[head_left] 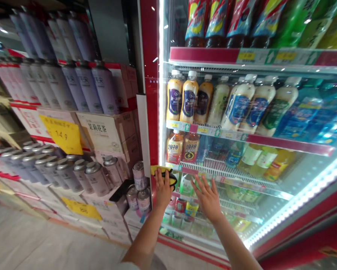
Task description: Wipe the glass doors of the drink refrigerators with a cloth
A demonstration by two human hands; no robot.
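Observation:
My left hand (163,191) is at the left edge of the drinks cooler, its fingers over a yellow cloth with black edging (156,170). The cloth lies at the end of a shelf's price rail, partly hidden by the fingers. To the right, my right hand (207,197) has its fingers spread in front of the same price rail (227,180) and holds nothing; whether it touches the rail I cannot tell. Just above the hands stand two orange-labelled bottles (183,148). Small cans (181,205) show on a lower shelf between my forearms.
The lit cooler holds rows of bottles (238,107) on several shelves. Left of its red frame (150,80), tall lilac cans (105,88) stand on stacked cartons (101,131) with yellow price signs (63,135). Small cans (139,176) stand beside the frame. Grey floor (30,236) shows lower left.

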